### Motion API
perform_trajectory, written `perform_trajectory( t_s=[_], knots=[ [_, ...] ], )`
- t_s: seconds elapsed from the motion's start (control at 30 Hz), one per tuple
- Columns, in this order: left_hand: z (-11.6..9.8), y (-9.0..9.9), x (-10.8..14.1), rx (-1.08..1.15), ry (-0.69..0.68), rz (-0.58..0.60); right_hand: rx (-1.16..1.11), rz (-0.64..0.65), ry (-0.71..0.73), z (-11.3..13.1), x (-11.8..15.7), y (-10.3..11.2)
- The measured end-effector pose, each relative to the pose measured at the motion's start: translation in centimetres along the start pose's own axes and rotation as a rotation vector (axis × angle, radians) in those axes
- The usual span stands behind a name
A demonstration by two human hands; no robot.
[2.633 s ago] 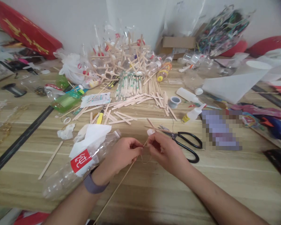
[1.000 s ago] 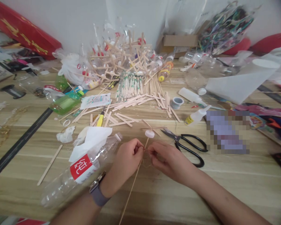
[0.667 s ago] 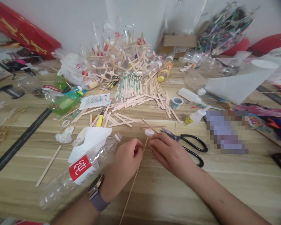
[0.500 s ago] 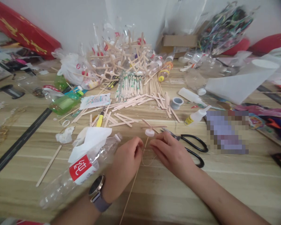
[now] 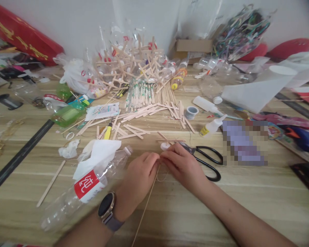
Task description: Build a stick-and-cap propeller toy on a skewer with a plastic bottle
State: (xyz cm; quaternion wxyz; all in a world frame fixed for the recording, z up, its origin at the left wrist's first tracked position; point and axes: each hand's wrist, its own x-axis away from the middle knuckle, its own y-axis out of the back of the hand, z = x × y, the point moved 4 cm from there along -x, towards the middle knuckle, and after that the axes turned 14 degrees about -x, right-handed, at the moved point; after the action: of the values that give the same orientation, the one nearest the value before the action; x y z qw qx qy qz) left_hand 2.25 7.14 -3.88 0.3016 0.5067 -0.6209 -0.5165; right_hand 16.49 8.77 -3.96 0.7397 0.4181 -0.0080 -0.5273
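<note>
The left hand (image 5: pixel 140 176) pinches the thin stick (image 5: pixel 147 204), which extends toward the near edge. The right hand (image 5: pixel 184 166) is pinched narrow, fingertips meeting the left's; its grip contents are hidden. A loop of thread (image 5: pixel 161 180) hangs between both hands. The white cap (image 5: pixel 165 146) lies just beyond the fingertips, beside crossed sticks (image 5: pixel 160 140). Scissors (image 5: pixel 193 150) lie right; the bottle (image 5: pixel 87 186) lies left, on its side.

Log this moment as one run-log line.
left hand: at thin stick | right hand: fingertips meeting left's | black-handled scissors: beside right hand
</note>
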Motion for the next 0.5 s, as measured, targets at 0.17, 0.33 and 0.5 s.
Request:
perform_trajectory(
  t_s=[0.17,0.33,0.5],
  knots=[
    [-0.23,0.20,0.09,-0.178,-0.108,0.005,-0.068,0.016,-0.029,-0.08,-0.07,-0.17],
    [-0.44,0.11,0.14,-0.244,-0.143,-0.008,-0.121,0.010,-0.056,-0.22,-0.13,-0.21],
    [-0.40,-0.20,0.11,-0.219,-0.139,-0.003,-0.161,0.019,-0.080,-0.37,-0.10,-0.28]
  ],
)
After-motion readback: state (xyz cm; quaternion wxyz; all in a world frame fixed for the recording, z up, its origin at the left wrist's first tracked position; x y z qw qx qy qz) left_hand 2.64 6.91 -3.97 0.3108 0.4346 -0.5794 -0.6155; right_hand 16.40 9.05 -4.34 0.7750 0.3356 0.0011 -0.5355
